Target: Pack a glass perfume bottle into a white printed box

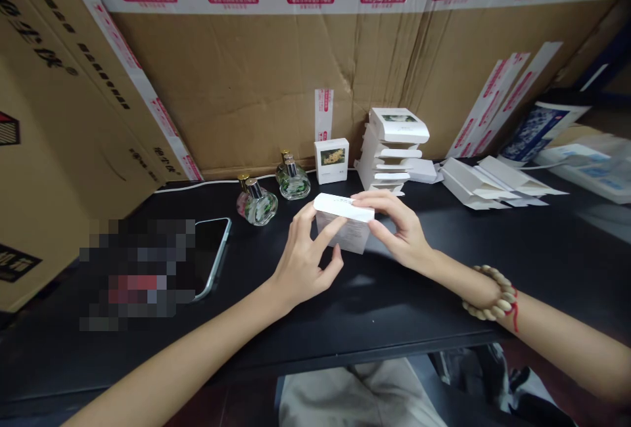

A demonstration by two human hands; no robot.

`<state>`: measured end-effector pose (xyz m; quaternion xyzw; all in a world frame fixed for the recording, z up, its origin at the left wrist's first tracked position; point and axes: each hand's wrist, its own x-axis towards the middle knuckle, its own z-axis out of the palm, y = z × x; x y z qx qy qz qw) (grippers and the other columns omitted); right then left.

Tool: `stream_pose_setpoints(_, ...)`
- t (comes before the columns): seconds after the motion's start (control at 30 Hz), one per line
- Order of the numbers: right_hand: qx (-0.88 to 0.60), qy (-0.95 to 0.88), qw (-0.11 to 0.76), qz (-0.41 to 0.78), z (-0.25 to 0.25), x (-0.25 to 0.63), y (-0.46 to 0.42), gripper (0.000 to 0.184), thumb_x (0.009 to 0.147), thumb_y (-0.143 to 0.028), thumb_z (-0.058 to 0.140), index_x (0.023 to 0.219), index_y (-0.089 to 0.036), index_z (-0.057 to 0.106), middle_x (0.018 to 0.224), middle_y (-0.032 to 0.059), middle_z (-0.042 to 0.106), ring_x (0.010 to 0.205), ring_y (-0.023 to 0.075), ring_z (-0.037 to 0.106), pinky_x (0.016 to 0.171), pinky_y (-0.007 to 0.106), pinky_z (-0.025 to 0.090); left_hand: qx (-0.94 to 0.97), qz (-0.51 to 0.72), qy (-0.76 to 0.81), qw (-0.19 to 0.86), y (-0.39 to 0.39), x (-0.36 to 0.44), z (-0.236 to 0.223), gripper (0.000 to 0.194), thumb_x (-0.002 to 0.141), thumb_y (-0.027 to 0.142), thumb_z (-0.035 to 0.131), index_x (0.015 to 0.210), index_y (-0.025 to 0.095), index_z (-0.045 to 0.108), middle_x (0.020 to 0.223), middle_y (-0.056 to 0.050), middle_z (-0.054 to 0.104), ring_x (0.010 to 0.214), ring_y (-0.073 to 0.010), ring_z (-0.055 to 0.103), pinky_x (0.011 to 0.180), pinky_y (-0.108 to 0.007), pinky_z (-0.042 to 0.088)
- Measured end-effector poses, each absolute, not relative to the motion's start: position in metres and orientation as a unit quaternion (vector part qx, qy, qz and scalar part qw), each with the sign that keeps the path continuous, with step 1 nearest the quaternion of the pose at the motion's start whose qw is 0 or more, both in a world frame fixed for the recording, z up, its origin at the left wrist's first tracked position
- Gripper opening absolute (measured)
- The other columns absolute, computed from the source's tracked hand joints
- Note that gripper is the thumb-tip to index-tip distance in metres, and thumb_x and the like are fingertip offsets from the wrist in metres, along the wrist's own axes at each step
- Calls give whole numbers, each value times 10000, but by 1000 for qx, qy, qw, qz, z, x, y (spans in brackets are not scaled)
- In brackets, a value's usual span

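Note:
A small white carton (pixel 345 223) is held just above the black table (pixel 444 263), near its middle. My left hand (pixel 305 259) grips the carton's left side, fingers curled on its front face. My right hand (pixel 397 230) pinches the right end, with fingertips lying along the top flap. A beaded bracelet with a red cord (pixel 493 295) circles my right wrist. Behind the carton stand two glass perfume bottles (pixel 256 203) (pixel 293 180) with metal caps.
A closed white box with a flower picture (pixel 332 159) and a stack of folded white cartons (pixel 392 151) stand at the back. Flat carton blanks (pixel 488 184) lie to the right. A phone (pixel 210 253) lies at left. Big cardboard boxes (pixel 236 79) wall the back and left.

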<state>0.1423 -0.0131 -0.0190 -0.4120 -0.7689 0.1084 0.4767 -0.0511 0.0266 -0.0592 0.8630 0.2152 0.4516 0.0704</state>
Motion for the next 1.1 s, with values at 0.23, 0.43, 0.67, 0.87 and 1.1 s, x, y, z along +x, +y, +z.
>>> stream_pose_setpoints(0.23, -431, -720, 510, 187, -22, 139, -15, 229, 926, -180, 479, 1108, -241, 605, 1125, 64, 578, 1091, 187, 539, 860, 338, 478, 857, 453, 213, 126, 21, -51, -55, 498, 756, 122, 556, 1245, 167, 472, 1324, -161, 318, 1242, -298, 360, 975, -442, 396)
stream_pose_setpoints(0.43, -418, -732, 497, 208, -20, 140, -17, 253, 925, -182, 476, 1119, -257, 621, 1134, 69, 555, 1073, 186, 538, 816, 316, 495, 836, 489, 223, 109, 20, -49, -58, 447, 757, 92, 558, 1192, 179, 501, 1377, -161, 202, 1329, -317, 277, 980, -416, 406)
stream_pose_setpoints(0.67, -403, -750, 479, 212, -21, 143, -14, 259, 923, -181, 477, 1129, -251, 620, 1131, 74, 553, 1087, 183, 523, 823, 309, 497, 861, 460, 200, 82, 22, -51, -53, 450, 767, 116, 545, 1204, 168, 452, 1322, -156, 406, 1324, -336, 314, 1045, -501, 325)
stream_pose_setpoints(0.87, -408, -754, 468, 217, -22, 145, -14, 288, 881, -179, 545, 1157, -252, 586, 1142, 71, 530, 1092, 183, 515, 766, 272, 522, 863, 457, 199, 77, 26, -52, -53, 461, 775, 125, 539, 1223, 171, 440, 1331, -159, 416, 1325, -331, 323, 1040, -495, 331)
stream_pose_setpoints(1.1, -409, -797, 423, 139, -29, 147, -13, 461, 859, -158, 565, 1288, -279, 448, 1242, 84, 489, 1173, 203, 476, 746, 265, 543, 864, 452, 201, 89, 26, -51, -50, 434, 761, 129, 543, 1181, 159, 438, 1357, -157, 435, 1325, -320, 334, 1045, -477, 324)
